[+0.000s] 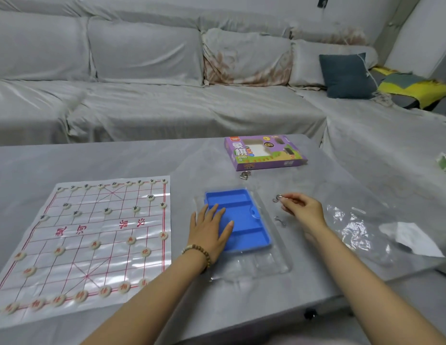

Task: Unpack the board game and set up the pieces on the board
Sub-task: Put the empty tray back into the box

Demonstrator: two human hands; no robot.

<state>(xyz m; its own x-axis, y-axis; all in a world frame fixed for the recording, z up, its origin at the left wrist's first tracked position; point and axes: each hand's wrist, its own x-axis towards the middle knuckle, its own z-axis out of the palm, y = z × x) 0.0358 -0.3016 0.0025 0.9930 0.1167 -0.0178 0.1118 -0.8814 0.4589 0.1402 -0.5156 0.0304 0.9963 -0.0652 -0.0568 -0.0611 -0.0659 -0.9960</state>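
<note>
Left hand (212,230) lies flat on blue tray (244,215), apparently steadying it. Right hand (302,210) pinches a small metal ring (277,198). Board (97,227), pieces (95,244) laid out, sits left on worktop (117,160).

**Readable print on box, board and pieces**

The purple box (265,153), upper right of centre, carries the large pale characters 象棋, with "XIANG QI" in small letters beneath. Its other print is too small to read. On the board (92,245), lower left, the red characters 楚河 and 汉界 stand across the middle band. Pieces (131,240) just below that band show a red 兵, and one shows 炮. The black-marked ones are too blurred to read.
</note>
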